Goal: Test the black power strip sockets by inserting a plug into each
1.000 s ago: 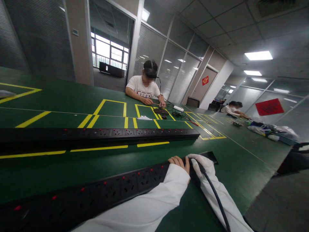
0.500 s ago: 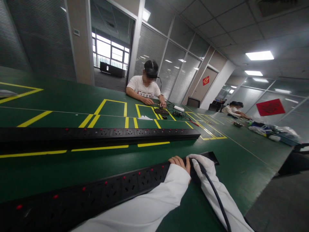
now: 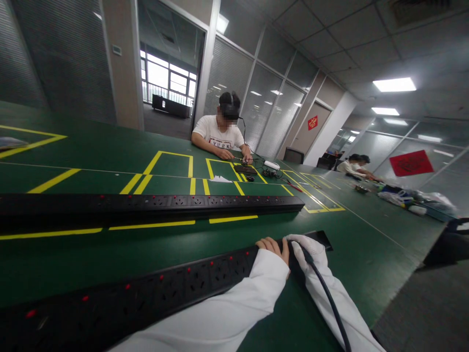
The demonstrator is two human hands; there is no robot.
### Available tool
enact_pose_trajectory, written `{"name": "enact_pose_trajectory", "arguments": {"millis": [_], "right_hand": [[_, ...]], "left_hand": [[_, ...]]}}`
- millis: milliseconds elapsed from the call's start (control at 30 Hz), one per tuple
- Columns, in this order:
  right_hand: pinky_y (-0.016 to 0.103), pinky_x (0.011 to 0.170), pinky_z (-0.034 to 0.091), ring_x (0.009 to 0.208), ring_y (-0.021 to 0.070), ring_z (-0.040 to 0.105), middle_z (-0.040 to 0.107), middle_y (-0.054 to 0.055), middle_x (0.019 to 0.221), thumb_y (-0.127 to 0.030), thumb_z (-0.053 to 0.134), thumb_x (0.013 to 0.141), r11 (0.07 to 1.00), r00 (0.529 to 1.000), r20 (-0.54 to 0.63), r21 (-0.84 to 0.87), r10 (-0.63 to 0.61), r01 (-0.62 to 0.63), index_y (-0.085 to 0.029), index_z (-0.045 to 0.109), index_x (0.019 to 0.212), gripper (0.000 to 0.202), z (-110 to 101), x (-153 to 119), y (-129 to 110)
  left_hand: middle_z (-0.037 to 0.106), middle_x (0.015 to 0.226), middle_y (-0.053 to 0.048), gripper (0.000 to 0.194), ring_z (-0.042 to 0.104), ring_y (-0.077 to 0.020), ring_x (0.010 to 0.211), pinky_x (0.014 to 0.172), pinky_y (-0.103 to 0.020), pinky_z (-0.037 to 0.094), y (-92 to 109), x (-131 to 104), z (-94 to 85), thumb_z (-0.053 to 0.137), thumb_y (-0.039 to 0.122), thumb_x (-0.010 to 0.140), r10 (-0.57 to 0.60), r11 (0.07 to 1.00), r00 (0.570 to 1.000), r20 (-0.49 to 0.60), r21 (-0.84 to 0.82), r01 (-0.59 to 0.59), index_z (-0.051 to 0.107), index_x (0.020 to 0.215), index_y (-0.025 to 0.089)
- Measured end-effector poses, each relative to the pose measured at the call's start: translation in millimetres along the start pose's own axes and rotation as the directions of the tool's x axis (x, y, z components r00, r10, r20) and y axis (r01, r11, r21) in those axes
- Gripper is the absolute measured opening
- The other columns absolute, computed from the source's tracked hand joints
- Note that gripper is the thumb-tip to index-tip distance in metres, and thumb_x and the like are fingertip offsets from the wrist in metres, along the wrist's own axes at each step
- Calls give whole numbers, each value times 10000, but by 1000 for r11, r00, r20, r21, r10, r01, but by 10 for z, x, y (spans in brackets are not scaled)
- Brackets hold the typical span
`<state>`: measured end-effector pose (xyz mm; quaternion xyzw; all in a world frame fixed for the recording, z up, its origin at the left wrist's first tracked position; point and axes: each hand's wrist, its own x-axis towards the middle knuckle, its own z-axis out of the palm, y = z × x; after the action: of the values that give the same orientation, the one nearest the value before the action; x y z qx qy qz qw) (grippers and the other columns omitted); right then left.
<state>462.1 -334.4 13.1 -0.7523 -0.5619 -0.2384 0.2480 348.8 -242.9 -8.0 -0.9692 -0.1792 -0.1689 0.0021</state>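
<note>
A long black power strip (image 3: 176,286) with red indicator lights runs from the lower left up to the middle right of the green table. My left hand (image 3: 274,247), bare, is closed over it near its far right end, fingers across the top edge. Right beside it, my right hand (image 3: 311,247) wears a white glove and is closed at that same end. A black cable (image 3: 328,288) comes out between its thumb and fingers and drops toward the bottom edge. The gloved fingertips and the cable's upper end are hidden.
Behind lies a second long black power strip (image 3: 164,208), parallel to the table's yellow tape lines (image 3: 152,227). Across the table (image 3: 366,244) a person (image 3: 220,132) handles small parts beside a black cable bundle (image 3: 271,172). Bags and a blue tray (image 3: 436,211) stand far right.
</note>
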Motion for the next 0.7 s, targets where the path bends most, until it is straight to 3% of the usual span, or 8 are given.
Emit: {"name": "enact_pose_trajectory", "arguments": {"millis": [167,367,433,567,700], "right_hand": [[281,733,510,799,161,648,686,28,874,-324,441,888,997,999,8,62,50,-50,-228,632,944,221,-30,37,-70],[257,653,489,731,166,640,670,6,795,-374,432,903,939,964,93,220,250,-265,-240,627,843,243,-53,92,-151],[258,674,490,735,160,639,677,5,805,-365,439,901,949,969,43,198,243,-247,-241,638,854,239,-36,70,-138],[302,759,490,811,169,642,695,33,900,-306,452,885,993,990,-94,68,105,-99,-222,656,956,231,12,-7,-68],[329,782,492,827,171,636,692,41,919,-300,436,891,995,992,-78,49,95,-92,-223,652,972,243,18,-26,-54]], "left_hand": [[573,1158,-240,597,548,-396,967,782,-548,348,-10,-5,1,599,348,835,5,1000,1000,-10,-15,-5,383,1372,200],[567,1156,-250,640,545,-401,959,776,-547,348,-21,-22,-27,621,383,815,15,1000,1000,-18,-18,-16,388,1369,161],[568,1157,-249,648,549,-403,958,779,-543,344,-22,-25,-36,618,409,812,17,1000,1000,-18,-7,-17,387,1369,171],[575,1153,-245,646,561,-404,948,779,-534,338,-19,-27,-43,595,442,818,18,1000,1000,-13,18,-17,376,1375,201],[580,1145,-243,630,565,-396,941,777,-532,339,-16,-25,-39,571,436,835,16,999,1000,-11,31,-15,364,1382,202]]}}
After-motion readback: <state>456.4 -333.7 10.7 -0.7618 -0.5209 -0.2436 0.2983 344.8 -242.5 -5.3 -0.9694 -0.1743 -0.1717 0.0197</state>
